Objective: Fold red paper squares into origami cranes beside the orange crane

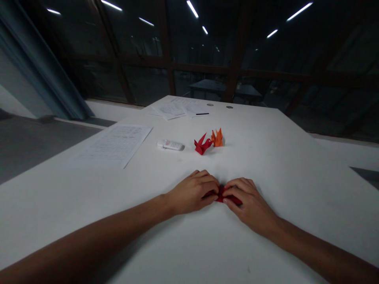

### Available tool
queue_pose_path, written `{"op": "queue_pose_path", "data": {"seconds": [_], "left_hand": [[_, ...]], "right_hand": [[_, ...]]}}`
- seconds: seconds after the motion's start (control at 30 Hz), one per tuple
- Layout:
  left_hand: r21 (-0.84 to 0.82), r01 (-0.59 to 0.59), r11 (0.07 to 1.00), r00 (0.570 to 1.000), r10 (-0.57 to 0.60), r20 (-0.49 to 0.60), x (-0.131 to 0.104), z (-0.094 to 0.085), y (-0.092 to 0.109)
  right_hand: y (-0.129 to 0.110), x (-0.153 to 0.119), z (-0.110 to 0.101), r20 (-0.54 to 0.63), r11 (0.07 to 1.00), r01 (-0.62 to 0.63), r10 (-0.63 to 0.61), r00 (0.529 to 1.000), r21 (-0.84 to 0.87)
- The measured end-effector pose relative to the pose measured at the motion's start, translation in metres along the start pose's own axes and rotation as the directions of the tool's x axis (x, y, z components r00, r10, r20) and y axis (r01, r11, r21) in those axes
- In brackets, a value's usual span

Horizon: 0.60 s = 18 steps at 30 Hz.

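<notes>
Both forearms are reaching forward across the white table (281, 157), converging at its middle. The left hand (192, 192) is lying palm down, fingers curled and pressing onto the left end of a red paper piece (220, 194). The right hand (248, 199) is mirroring it, palm down, fingertips bearing on the right end of the same piece. The two sets of fingertips are nearly meeting, so only a narrow strip of red is showing between and under them; the fold's shape cannot be made out in the dim light. The paper is lying flat on the table, pinned beneath the fingers of both hands rather than lifted.

Beyond the fingertips, well apart from them, two finished folded paper figures are standing side by side: one red paper figure (202, 144) and one orange paper figure (217, 138), touching or almost touching. Left of these, one white tube (171, 145), possibly glue, is lying on its side. Farther left, one printed sheet (117, 144) is lying flat. At the table's far edge, several loose papers (177, 108) are lying beside one dark pen (202, 114).
</notes>
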<state>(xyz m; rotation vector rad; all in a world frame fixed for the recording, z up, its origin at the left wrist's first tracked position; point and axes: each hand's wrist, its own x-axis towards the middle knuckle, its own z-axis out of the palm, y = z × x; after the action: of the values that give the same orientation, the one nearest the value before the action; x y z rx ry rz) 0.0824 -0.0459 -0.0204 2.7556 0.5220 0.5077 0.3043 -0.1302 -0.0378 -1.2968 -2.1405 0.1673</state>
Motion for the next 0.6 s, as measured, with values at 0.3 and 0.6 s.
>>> {"op": "queue_pose_path", "data": {"seconds": [0.3,0.6], "left_hand": [[-0.001,-0.077,0.997,0.997,0.077,0.021,-0.0016,-0.0004,-0.003],[0.01,-0.087,0.996,0.996,0.087,0.007,-0.0019,0.0005,-0.0035]], "right_hand": [[-0.0012,-0.0001,0.0005,0.034,0.999,-0.035,0.035,0.999,0.001],[-0.0051,0.0006,-0.0019,0.041,1.0,-0.022,0.022,0.999,0.015]]}}
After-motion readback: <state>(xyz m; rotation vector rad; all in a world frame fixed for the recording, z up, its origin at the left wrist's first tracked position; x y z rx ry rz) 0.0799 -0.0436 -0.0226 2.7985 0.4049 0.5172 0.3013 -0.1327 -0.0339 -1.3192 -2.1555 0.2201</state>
